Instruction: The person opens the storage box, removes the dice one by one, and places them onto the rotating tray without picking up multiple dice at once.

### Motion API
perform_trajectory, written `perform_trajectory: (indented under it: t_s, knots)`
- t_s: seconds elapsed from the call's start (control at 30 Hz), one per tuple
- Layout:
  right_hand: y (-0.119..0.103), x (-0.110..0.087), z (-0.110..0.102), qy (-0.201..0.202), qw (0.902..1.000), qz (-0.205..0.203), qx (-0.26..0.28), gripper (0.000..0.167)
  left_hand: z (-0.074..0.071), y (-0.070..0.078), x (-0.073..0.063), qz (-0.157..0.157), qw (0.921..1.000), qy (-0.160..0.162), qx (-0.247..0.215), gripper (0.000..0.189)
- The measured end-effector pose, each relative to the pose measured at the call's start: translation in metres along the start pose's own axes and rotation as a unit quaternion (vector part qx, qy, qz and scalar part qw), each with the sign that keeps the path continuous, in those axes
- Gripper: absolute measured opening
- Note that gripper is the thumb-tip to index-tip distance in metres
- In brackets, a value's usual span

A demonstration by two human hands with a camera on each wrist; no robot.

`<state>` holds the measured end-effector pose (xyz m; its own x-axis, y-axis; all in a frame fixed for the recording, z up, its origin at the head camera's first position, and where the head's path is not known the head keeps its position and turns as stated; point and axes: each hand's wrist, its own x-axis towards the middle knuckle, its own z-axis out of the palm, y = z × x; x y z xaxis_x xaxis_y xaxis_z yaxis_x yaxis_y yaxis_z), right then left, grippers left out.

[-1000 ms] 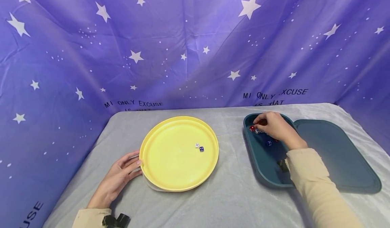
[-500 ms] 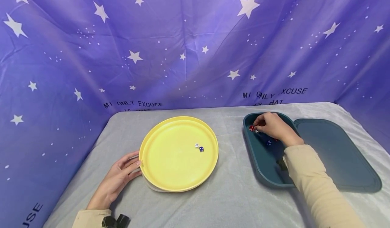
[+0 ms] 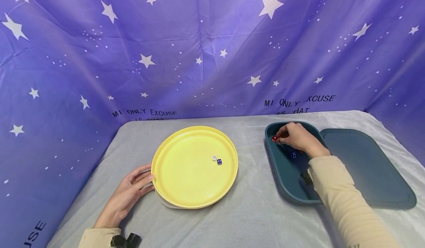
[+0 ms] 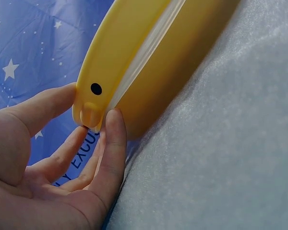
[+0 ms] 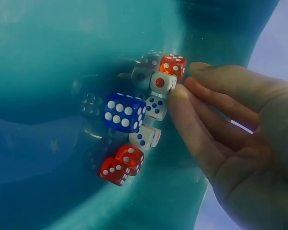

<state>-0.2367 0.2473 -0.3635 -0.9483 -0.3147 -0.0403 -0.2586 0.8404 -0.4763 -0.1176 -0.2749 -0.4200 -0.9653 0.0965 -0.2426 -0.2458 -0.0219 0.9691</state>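
Note:
My left hand holds the edge of a round yellow tray, its digits on either side of the rim. A black dot and a small knob show on that rim in the left wrist view. A white die and a blue die lie on the tray. My right hand is inside a dark teal bin. In the right wrist view its fingertips are right at a white die with a red pip, beside an orange-red die. A blue die and several red and white dice sit close by.
A flat teal lid lies to the right of the bin. Grey cloth covers the table. A purple star-patterned curtain hangs behind it.
My right fingers have reached slightly farther into the dice in the bin, and cover more of the white die there. My left hand and the tray stay put.

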Motion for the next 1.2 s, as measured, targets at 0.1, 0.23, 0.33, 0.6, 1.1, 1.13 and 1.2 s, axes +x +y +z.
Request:
perform_trajectory:
  t_s: [0.1, 0.23, 0.33, 0.6, 1.1, 1.13, 1.2]
  knots:
    - [0.0009, -0.0002, 0.0004, 0.001, 1.0, -0.002, 0.001, 0.014, -0.0001, -0.0002, -0.0003, 0.0, 1.0, 0.0, 0.0, 0.057]
    - [0.0005, -0.0013, 0.0005, 0.003, 1.0, 0.003, 0.005, 0.014, 0.0002, -0.0007, -0.0004, 0.0, 1.0, 0.002, 0.001, 0.058]
    - [-0.0002, -0.0022, 0.0005, 0.003, 1.0, 0.007, 0.006, 0.013, 0.0002, -0.0008, -0.0005, 0.001, 1.0, 0.002, -0.001, 0.058]
    - [0.001, -0.0018, 0.0006, -0.001, 0.9998, 0.006, 0.017, 0.012, 0.0004, 0.0004, -0.0002, 0.004, 1.0, 0.002, -0.006, 0.057]
    - [0.0021, -0.0007, 0.0056, 0.009, 0.9994, 0.014, 0.031, 0.011, -0.0001, -0.0003, -0.0003, 0.006, 1.0, -0.004, -0.005, 0.056]
    - [0.0024, -0.0007, 0.0057, 0.009, 0.9994, 0.013, 0.03, 0.01, -0.0002, -0.0005, -0.0003, 0.006, 1.0, -0.005, -0.005, 0.056]
    - [0.0024, -0.0013, 0.0056, 0.009, 0.9994, 0.015, 0.03, 0.01, -0.0002, -0.001, -0.0002, 0.006, 0.9999, -0.005, -0.006, 0.056]
